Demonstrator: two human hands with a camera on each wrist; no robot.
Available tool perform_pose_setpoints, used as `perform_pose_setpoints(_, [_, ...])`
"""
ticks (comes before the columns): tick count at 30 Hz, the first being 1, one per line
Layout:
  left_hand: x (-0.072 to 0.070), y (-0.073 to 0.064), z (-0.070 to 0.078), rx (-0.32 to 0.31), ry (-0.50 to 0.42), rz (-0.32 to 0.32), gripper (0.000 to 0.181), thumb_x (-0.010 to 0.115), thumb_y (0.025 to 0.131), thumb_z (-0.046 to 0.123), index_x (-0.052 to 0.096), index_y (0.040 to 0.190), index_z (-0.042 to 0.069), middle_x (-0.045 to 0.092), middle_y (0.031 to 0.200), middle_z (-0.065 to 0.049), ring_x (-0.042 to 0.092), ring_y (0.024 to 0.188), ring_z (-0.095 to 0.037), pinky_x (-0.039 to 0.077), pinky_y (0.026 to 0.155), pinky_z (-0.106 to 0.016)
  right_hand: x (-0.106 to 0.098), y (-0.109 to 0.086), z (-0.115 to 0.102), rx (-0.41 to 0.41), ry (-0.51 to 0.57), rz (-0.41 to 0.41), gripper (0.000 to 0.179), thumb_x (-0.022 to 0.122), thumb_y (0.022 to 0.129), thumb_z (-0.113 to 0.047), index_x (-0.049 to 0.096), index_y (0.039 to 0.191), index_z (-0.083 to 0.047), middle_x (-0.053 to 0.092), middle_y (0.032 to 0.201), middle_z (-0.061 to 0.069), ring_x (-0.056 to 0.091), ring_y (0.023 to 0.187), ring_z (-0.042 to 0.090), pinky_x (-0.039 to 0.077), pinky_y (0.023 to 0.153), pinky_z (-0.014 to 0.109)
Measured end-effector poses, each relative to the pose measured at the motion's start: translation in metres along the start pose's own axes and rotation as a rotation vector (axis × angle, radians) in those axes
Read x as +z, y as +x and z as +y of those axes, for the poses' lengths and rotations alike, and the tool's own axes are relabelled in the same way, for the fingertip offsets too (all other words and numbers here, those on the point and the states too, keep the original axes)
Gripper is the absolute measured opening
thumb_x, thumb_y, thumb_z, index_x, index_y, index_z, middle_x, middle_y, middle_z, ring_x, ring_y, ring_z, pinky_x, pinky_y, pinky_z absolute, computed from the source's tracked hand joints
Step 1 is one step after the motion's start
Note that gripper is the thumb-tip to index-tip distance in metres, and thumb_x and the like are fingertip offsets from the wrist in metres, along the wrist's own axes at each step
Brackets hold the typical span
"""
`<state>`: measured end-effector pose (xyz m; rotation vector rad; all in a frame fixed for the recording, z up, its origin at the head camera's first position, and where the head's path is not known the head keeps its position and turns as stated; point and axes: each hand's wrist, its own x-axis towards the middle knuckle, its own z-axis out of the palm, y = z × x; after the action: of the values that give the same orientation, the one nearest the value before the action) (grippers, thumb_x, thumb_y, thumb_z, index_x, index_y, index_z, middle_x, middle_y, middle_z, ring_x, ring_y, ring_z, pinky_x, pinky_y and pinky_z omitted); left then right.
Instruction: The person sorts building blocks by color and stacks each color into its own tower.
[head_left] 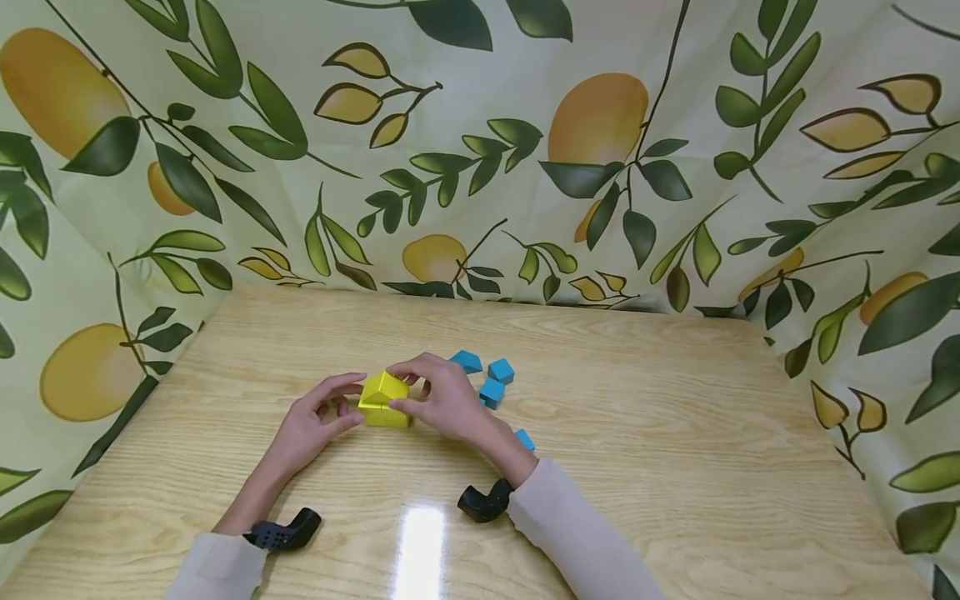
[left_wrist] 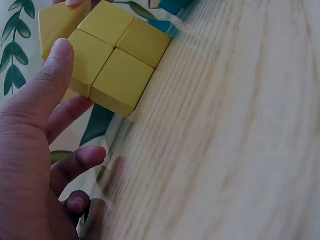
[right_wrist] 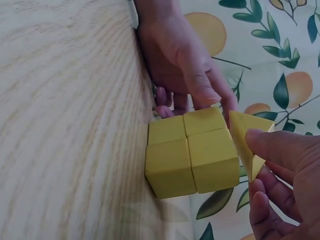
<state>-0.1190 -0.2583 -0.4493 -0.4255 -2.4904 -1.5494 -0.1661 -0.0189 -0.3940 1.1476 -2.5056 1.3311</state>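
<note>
Yellow blocks [head_left: 385, 417], four of them, piled two over two on the desk [head_left: 637, 417], left of its middle and over toward the far left corner. Plain yellow all over, square faces, and the seams make a tidy cross on the side facing the person. There's also a yellow wedge [right_wrist: 239, 132], same colour, with a flat triangular face, up right at the top of the pile.

Hands-wise, the right hand [head_left: 442, 400] has that wedge pinched between thumb and fingers. The left hand [head_left: 309, 423] is at the pile's left side, thumb out front and forefinger round the back, spread apart with the upper left block between them; honestly can't tell from here if they're squeezing it or just hovering. So the pile sits between the two hands. Few blue blocks [head_left: 501, 371] lie just right of the right hand, most nearer the desk's far edge, one close by the wrist.
</note>
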Motion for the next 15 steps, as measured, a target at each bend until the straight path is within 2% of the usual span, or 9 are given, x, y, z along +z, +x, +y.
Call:
perform_pose_setpoints(7, [-0.002,0.001,0.003,0.038,-0.067,0.035,0.048,0.071,0.084,-0.002,0.057,0.129,0.006,0.064,0.112,-0.016,0.051,0.074,-0.015,0.036,0.057,-0.026,0.003,-0.001,0.0,-0.002,-0.016,-0.033,0.039,0.079,0.08,-0.018,0.068,0.116,-0.009,0.064,0.101,-0.002,0.058,0.089,0.012,0.046,0.065,0.017])
perform_pose_setpoints(10, [-0.003,0.002,0.015,0.06,-0.082,0.035,0.044,0.071,0.083,-0.005,0.058,0.124,0.0,0.062,0.11,-0.021,0.051,0.073,-0.016,0.035,0.056,-0.028,0.003,-0.001,0.001,-0.003,-0.017,-0.028,0.039,0.08,0.08,-0.017,0.068,0.116,-0.009,0.064,0.101,-0.001,0.058,0.089,0.013,0.046,0.065,0.017])
perform_pose_setpoints(15, [-0.003,0.002,0.032,0.073,-0.098,0.036,0.04,0.071,0.082,-0.007,0.06,0.12,-0.003,0.061,0.105,-0.024,0.051,0.073,-0.019,0.034,0.056,-0.029,0.005,-0.001,0.003,-0.006,-0.013,-0.039,0.039,0.079,0.081,-0.018,0.068,0.117,-0.009,0.064,0.101,-0.001,0.057,0.09,0.014,0.045,0.066,0.018])
